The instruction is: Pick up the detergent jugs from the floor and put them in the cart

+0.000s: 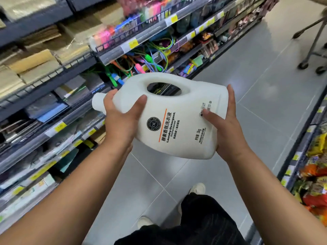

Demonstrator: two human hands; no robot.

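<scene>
The person is carrying the white detergent jug (169, 117) clear of the floor, lying on its side. They are sharing it between both hands, I would guess because it is bulky and heavy. The left hand (122, 119) is gripping the jug's neck end just beside the cap (97, 103), thumb spread across the face and fingers curling behind. The right hand (228, 131) is cupping the jug's base, thumb pressing the label side and fingers wrapping the far edge. The cart (315, 40) is standing well beyond the jug's base end, so the jug is not yet in it.
</scene>
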